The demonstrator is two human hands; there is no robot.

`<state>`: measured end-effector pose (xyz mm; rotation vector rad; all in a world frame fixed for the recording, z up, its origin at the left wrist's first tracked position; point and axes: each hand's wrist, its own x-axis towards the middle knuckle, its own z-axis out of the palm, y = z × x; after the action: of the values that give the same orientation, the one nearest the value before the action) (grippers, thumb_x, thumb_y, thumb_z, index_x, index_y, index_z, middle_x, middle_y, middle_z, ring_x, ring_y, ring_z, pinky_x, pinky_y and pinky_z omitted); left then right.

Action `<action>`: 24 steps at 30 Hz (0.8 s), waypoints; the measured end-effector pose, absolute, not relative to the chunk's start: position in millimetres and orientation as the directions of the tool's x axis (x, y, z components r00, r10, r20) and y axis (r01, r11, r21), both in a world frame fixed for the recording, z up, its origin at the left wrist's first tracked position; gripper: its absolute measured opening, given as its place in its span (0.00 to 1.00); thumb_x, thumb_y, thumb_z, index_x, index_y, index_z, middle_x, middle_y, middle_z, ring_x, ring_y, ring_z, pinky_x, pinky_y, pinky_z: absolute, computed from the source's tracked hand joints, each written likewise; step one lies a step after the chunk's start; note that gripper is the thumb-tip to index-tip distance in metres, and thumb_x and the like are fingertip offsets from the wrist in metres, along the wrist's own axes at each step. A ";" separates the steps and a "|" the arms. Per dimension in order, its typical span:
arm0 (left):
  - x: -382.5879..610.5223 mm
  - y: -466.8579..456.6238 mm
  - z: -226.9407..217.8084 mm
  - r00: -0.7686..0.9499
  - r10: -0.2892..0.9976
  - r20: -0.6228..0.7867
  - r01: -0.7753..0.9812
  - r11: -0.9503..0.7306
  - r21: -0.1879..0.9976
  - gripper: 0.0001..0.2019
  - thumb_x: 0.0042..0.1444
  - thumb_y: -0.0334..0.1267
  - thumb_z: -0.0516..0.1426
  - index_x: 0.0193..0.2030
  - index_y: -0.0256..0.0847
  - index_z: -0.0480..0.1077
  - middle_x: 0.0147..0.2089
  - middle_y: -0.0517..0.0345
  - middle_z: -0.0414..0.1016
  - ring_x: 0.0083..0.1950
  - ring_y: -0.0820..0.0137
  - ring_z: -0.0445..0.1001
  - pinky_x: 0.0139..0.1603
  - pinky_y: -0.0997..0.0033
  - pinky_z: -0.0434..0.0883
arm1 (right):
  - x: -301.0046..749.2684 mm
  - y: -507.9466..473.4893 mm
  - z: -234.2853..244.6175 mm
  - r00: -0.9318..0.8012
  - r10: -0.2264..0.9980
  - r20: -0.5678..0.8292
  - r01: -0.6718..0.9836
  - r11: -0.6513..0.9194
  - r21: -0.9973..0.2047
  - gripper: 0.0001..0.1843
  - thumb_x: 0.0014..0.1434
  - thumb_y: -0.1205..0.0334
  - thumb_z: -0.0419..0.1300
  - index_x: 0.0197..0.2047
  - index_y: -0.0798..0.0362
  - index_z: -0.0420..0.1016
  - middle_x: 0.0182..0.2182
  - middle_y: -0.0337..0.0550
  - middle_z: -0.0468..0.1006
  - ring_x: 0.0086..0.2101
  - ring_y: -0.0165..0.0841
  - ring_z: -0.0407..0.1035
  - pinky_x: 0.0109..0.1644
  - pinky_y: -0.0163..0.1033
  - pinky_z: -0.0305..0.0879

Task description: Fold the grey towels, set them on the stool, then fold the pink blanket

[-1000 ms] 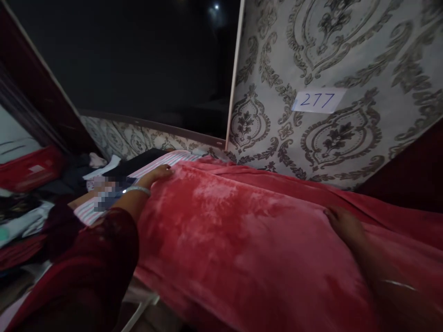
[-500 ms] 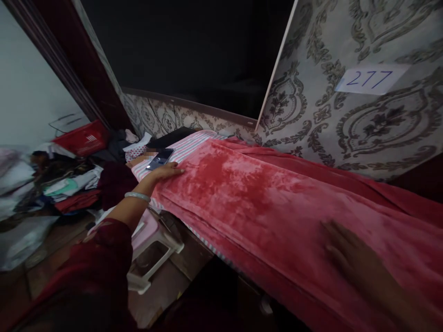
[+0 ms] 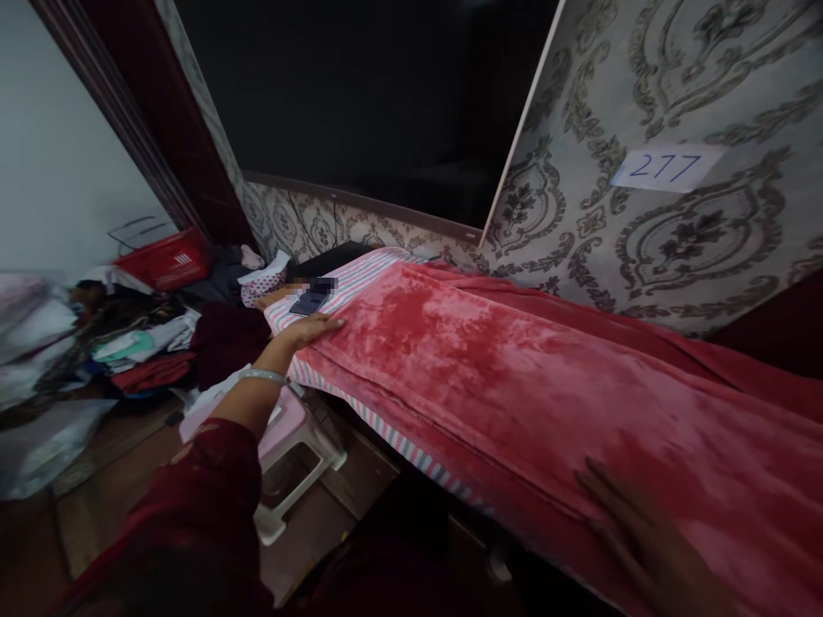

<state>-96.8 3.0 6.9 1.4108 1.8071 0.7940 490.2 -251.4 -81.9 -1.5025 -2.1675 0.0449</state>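
Observation:
A red plush fleece blanket point(image 3: 514, 368), folded into a long strip, lies over a striped cloth point(image 3: 366, 270) on a raised surface. My left hand point(image 3: 315, 328), with a pale bangle on its wrist, rests on the blanket's left end with fingers stretched out. Flat on the nearer right part of the blanket lies my right hand point(image 3: 643, 536), its fingers somewhat apart. Lighter and darker patches mark the pile. Just beyond my left hand, a dark phone point(image 3: 309, 302) lies on the striped cloth.
A pink and white plastic stool point(image 3: 289, 437) stands below my left arm. Piles of clothes point(image 3: 147, 338) and a red basket point(image 3: 167, 260) are at the left. Behind the blanket are a large dark screen point(image 3: 386, 103) and a patterned wall with a paper point(image 3: 669, 167) reading 277.
My right hand has slid nearer to me, toward the blanket's front edge. My left hand stays at the left end. The view has shifted slightly.

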 end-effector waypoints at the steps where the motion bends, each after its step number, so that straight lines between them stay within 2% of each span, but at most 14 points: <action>1: -95.8 3.0 5.9 -0.164 0.977 -0.136 0.569 0.207 0.796 0.24 0.38 0.60 0.67 0.30 0.41 0.73 0.32 0.56 0.77 0.39 0.61 0.76 0.38 0.67 0.73 | 490.5 -250.5 -81.7 -0.281 0.874 0.395 0.869 0.407 -0.283 0.24 0.67 0.49 0.49 0.60 0.41 0.74 0.59 0.45 0.74 0.56 0.49 0.71 0.57 0.60 0.73; 6: -101.2 3.8 9.0 -0.156 0.987 -0.040 0.690 0.138 0.710 0.21 0.46 0.58 0.62 0.32 0.40 0.71 0.34 0.55 0.76 0.43 0.59 0.75 0.41 0.67 0.72 | 485.9 -252.0 -80.6 -0.295 0.853 0.430 0.877 0.420 -0.233 0.22 0.69 0.51 0.48 0.52 0.45 0.80 0.54 0.47 0.79 0.53 0.45 0.74 0.55 0.55 0.75; 9: -107.0 3.7 10.3 -0.162 0.987 -0.006 0.759 0.128 0.638 0.19 0.48 0.57 0.61 0.31 0.41 0.71 0.34 0.54 0.76 0.44 0.58 0.74 0.44 0.66 0.71 | 480.8 -256.0 -83.6 -0.282 0.838 0.466 0.878 0.422 -0.226 0.21 0.69 0.53 0.47 0.48 0.47 0.82 0.50 0.48 0.81 0.49 0.44 0.76 0.53 0.53 0.75; 14: -107.8 3.2 3.1 -0.164 0.986 0.008 0.844 0.136 0.519 0.14 0.50 0.51 0.59 0.30 0.41 0.69 0.35 0.52 0.77 0.43 0.59 0.75 0.45 0.66 0.70 | 479.6 -260.0 -91.0 -0.259 0.813 0.521 0.891 0.409 -0.196 0.19 0.69 0.57 0.48 0.50 0.49 0.79 0.48 0.49 0.80 0.48 0.41 0.75 0.53 0.50 0.74; 17: -106.7 3.6 1.0 -0.164 0.986 0.013 0.874 0.140 0.464 0.14 0.53 0.50 0.56 0.34 0.40 0.70 0.38 0.51 0.77 0.43 0.60 0.75 0.45 0.67 0.70 | 486.2 -264.4 -91.1 -0.280 0.788 0.549 0.891 0.426 -0.157 0.18 0.68 0.60 0.48 0.52 0.49 0.77 0.49 0.48 0.80 0.48 0.41 0.75 0.54 0.49 0.72; 19: -105.6 4.2 0.9 -0.167 0.986 0.021 0.891 0.142 0.432 0.15 0.53 0.49 0.56 0.37 0.39 0.70 0.39 0.50 0.77 0.44 0.60 0.75 0.45 0.67 0.70 | 491.8 -269.5 -89.6 -0.249 0.794 0.555 0.916 0.378 -0.130 0.17 0.68 0.60 0.48 0.52 0.49 0.76 0.47 0.49 0.80 0.47 0.42 0.74 0.54 0.51 0.71; 24: -101.7 5.0 1.0 -0.174 0.984 0.036 0.912 0.147 0.382 0.19 0.55 0.46 0.57 0.49 0.36 0.69 0.47 0.46 0.78 0.48 0.59 0.76 0.48 0.66 0.70 | 501.9 -281.4 -91.6 -0.210 0.781 0.588 0.939 0.328 -0.101 0.17 0.67 0.62 0.49 0.50 0.50 0.77 0.45 0.49 0.79 0.45 0.42 0.74 0.49 0.48 0.73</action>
<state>-101.7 5.0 1.0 1.8582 2.1998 0.4717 501.9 -281.4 -91.6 -1.5070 -2.0500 -0.3765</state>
